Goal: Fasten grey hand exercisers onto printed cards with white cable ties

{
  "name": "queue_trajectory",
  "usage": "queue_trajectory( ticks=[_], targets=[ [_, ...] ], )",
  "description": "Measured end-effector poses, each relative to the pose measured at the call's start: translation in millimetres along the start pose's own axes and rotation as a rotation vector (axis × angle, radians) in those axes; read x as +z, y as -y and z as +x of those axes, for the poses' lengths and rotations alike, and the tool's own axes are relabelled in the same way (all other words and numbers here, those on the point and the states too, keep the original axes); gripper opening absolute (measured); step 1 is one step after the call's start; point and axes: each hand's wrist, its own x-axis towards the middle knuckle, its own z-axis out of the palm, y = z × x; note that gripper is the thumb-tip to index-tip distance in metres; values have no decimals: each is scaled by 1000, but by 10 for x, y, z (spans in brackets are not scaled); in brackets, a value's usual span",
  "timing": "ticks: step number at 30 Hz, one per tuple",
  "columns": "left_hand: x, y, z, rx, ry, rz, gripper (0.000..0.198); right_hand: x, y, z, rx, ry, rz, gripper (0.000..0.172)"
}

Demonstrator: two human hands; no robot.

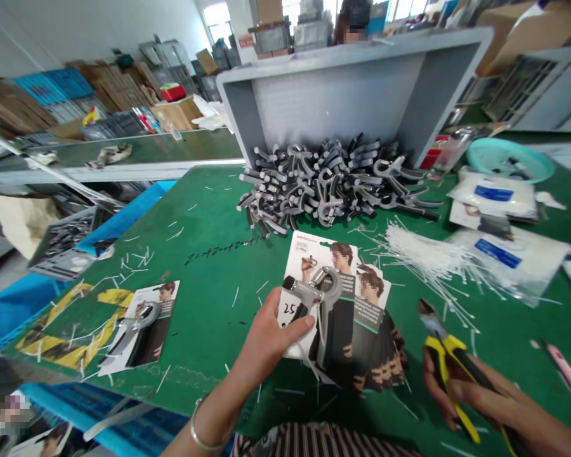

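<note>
My left hand holds a printed retail card with a grey adjustable hand grip exerciser on it, and my thumb lies across the grip. Under that card lies a second printed card. My right hand is shut around the yellow-and-black handles of diagonal cutters, with the jaws pointing up and away. A heap of loose grey hand grip exercisers lies ahead of me. White cable ties are scattered close to the cutters.
A green work mat littered with cut tie ends covers the table. On it lie another carded exerciser, bagged ties, a pink utility knife and a teal basin. A grey bin stands behind the heap, with a co-worker beyond.
</note>
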Motion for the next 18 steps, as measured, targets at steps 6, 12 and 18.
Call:
queue_trajectory(
  ticks=[6,12,18],
  targets=[
    [128,-126,-33,102,98,115,49,343,879,173,49,639,104,47],
    [115,-269,-103,193,108,314,48,300,1006,288,153,713,206,46],
    [174,-341,-91,236,137,411,51,244,1174,235,208,662,247,41]
  ],
)
